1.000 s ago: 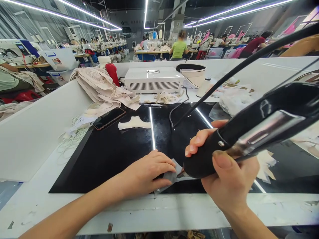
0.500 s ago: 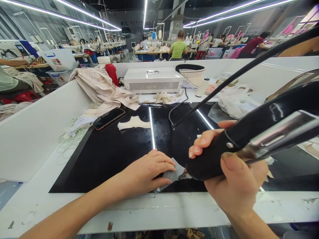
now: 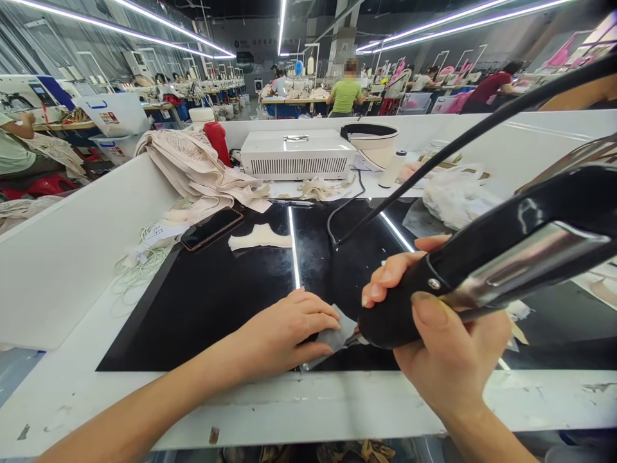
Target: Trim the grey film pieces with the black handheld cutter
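Note:
My left hand (image 3: 299, 326) rests low on the black mat (image 3: 226, 289), its fingers and thumb closed over a small grey translucent sheet (image 3: 341, 328) and holding it against the surface. In my right hand (image 3: 453, 347) is a corded black handheld tool (image 3: 501, 251) with a shiny metal lever along its side, the thumb lying near the lever. The tool slants down to the left, and its narrow metal tip meets the sheet's right edge just beside my left fingers. Part of the sheet is hidden under my left hand.
A phone (image 3: 212, 229) and a cream fabric cutout (image 3: 260, 238) lie on the mat. Behind stand a white vented box (image 3: 296, 156) and a cream bin (image 3: 373, 145). Beige fabric (image 3: 193, 167) is piled at left, a plastic bag (image 3: 453, 196) at right. A black cable (image 3: 434, 154) crosses the view.
The tool and my right hand have shifted slightly left, and the tool's rear end has dipped. My left hand stays in place on the sheet.

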A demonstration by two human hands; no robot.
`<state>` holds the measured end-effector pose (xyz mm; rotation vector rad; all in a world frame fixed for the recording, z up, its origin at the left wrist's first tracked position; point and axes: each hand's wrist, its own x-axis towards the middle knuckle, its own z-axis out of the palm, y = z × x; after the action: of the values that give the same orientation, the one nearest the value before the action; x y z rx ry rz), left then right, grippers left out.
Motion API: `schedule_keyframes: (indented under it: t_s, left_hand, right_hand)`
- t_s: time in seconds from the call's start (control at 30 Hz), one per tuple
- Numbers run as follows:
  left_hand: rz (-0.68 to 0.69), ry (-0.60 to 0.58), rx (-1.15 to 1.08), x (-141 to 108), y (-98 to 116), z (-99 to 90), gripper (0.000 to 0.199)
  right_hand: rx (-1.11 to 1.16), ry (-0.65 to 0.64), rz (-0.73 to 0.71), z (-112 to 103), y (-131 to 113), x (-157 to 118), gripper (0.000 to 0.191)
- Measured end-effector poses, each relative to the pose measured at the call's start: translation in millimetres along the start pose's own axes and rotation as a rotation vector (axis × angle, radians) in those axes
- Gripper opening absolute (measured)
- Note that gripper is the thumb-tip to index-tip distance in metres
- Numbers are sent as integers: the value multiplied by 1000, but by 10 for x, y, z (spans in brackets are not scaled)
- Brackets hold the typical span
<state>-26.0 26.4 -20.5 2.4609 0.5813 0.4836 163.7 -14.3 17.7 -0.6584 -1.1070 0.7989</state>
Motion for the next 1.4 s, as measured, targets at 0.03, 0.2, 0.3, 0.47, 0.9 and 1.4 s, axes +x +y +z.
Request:
schedule_keyframes:
  t_s: [0.03, 0.2, 0.3, 0.47, 0.9, 1.4]
  left_hand:
    - [1, -3, 7, -1, -4, -7, 27]
    - [-26, -50, 21, -17, -20, -75, 32]
    - [-52, -101, -5, -29, -19, -97, 38]
    - [-64, -143, -37, -37, -14, -108, 42]
    - [-64, -157, -35, -21, -13, -118, 43]
    - [-55, -179, -25, -19, -7, -146, 39]
  right_hand:
    - [-8, 1, -15, -8, 10, 13, 34]
    - [-45, 72, -35, -51, 35, 112, 35]
    - [-53, 103, -20, -44, 13, 138, 35]
    - [5, 120, -10, 23, -31, 89, 39]
    - [-8, 27, 32, 37, -2, -14, 34]
    - [63, -45, 45, 86, -21, -100, 33]
